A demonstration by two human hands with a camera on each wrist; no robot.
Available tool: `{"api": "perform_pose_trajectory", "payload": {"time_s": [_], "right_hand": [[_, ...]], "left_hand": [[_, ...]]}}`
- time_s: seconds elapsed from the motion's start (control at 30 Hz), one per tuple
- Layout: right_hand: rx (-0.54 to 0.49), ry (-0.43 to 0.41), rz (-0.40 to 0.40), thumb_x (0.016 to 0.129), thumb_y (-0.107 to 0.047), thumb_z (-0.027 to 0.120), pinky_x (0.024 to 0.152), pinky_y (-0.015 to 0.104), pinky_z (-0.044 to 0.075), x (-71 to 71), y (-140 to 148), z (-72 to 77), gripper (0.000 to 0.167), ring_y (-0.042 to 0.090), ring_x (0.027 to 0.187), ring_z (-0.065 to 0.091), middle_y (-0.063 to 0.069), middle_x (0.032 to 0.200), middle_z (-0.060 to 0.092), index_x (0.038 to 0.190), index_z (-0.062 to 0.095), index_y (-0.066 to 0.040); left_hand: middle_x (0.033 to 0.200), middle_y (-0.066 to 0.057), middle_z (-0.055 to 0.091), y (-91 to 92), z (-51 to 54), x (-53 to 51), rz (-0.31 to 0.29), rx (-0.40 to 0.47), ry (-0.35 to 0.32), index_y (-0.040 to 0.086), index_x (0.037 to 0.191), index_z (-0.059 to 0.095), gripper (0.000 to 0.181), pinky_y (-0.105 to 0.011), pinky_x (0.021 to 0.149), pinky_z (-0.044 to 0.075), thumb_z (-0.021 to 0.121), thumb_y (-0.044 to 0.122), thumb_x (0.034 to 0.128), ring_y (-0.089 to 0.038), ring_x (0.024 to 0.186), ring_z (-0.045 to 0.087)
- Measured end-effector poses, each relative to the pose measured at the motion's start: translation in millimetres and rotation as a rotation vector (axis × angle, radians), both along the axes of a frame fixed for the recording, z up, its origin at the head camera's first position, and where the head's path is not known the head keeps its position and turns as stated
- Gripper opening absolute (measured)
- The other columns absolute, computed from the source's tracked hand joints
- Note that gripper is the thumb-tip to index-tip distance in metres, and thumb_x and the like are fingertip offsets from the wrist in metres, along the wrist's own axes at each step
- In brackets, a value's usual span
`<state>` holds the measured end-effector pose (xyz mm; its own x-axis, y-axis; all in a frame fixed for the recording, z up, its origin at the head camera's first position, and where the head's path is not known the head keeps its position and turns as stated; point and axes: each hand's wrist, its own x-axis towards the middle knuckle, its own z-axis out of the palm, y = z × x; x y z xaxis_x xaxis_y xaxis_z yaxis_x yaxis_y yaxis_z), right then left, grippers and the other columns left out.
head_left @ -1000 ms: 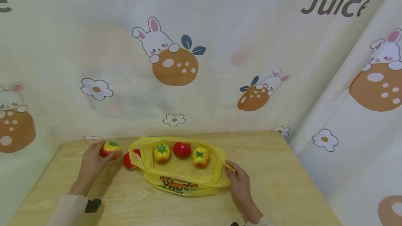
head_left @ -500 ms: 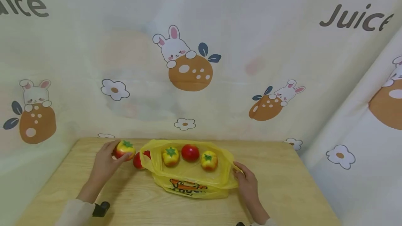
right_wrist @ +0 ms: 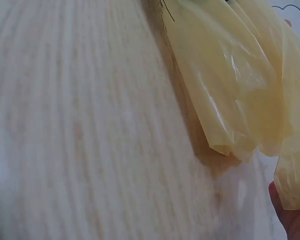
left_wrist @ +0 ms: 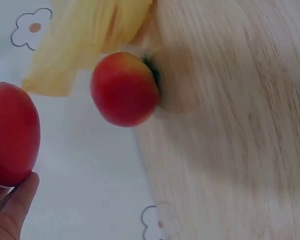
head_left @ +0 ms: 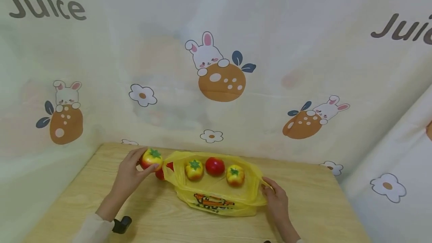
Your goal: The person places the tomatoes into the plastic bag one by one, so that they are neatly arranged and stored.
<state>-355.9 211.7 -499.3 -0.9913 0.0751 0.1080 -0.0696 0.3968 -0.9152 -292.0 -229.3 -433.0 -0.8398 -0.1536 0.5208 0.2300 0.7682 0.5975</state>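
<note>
My left hand (head_left: pixel 129 173) pinches a yellow-red fruit with a green leafy top (head_left: pixel 152 159), held beside the left rim of a yellow plastic bag (head_left: pixel 216 191). Behind the bag's left edge, partly covered, a red fruit (head_left: pixel 160 174) lies on the table; the left wrist view shows it as a red fruit (left_wrist: pixel 125 90) with a green top. The bag's mouth gapes wide, with two yellow fruits and a red one (head_left: pixel 215 166) inside. Its right rim is gripped by my right hand (head_left: pixel 278 201), whose fingertips show at the bag's edge in the right wrist view.
A light wooden table (head_left: pixel 314 198) carries everything. Behind it and along both sides hangs a pale curtain (head_left: pixel 175 59) printed with rabbits, oranges and flowers. Black straps or mounts show near the wrists.
The left hand has brought the yellow-red fruit right, closer to the bag's left rim and above the red fruit. The right hand keeps its grip on the bag. The head view has shifted.
</note>
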Motion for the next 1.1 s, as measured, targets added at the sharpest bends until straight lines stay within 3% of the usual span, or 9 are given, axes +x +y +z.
{"api": "perform_pose_trajectory", "payload": {"time_s": [0.2,0.5,0.67,0.83,1.1], "right_hand": [[-0.016,-0.003,-0.005,0.098,0.000,0.043,0.090,0.033,0.056,-3.6,5,0.4,0.038,0.035,0.114,0.064,0.024,0.134,0.058,0.133,0.058,0.000],[-0.038,0.035,0.014,0.099,0.003,0.042,0.088,0.022,0.055,-4.9,4,-2.7,0.037,0.033,0.115,0.063,0.024,0.139,0.054,0.133,0.057,0.002],[-0.068,0.040,0.011,0.099,0.004,0.043,0.090,0.028,0.055,-4.0,1,-1.8,0.036,0.031,0.113,0.064,0.023,0.139,0.054,0.132,0.058,0.003],[-0.034,0.048,0.005,0.098,0.005,0.044,0.089,0.030,0.056,-4.2,0,-2.9,0.036,0.028,0.110,0.066,0.023,0.137,0.056,0.131,0.059,0.003],[-0.044,0.006,-0.011,0.097,0.003,0.043,0.089,0.030,0.056,-2.5,0,-4.5,0.038,0.034,0.114,0.064,0.023,0.138,0.055,0.131,0.058,0.003]], "left_hand": [[0.125,-0.020,0.057,14.3,6.2,-2.5,-0.045,0.043,0.050,-0.003,0.130,0.056,0.063,-0.046,0.082,0.057,0.084,0.017,0.0774,-0.032,0.103,0.062],[0.126,-0.020,0.056,45.8,19.1,-7.4,-0.116,0.092,0.080,-0.002,0.131,0.056,0.062,-0.047,0.082,0.057,0.083,0.018,0.0787,-0.034,0.104,0.063],[0.127,-0.020,0.056,57.5,18.6,-9.4,-0.127,0.112,0.060,0.001,0.131,0.056,0.062,-0.043,0.079,0.059,0.083,0.020,0.0790,-0.032,0.103,0.062],[0.127,-0.018,0.056,64.7,16.7,-12.4,-0.155,0.141,0.064,0.001,0.130,0.056,0.062,-0.042,0.082,0.058,0.084,0.019,0.0777,-0.030,0.105,0.062],[0.121,-0.016,0.059,74.7,17.3,-16.2,-0.159,0.170,0.026,0.000,0.127,0.054,0.065,-0.038,0.079,0.059,0.086,0.023,0.0753,-0.028,0.102,0.063]]}}
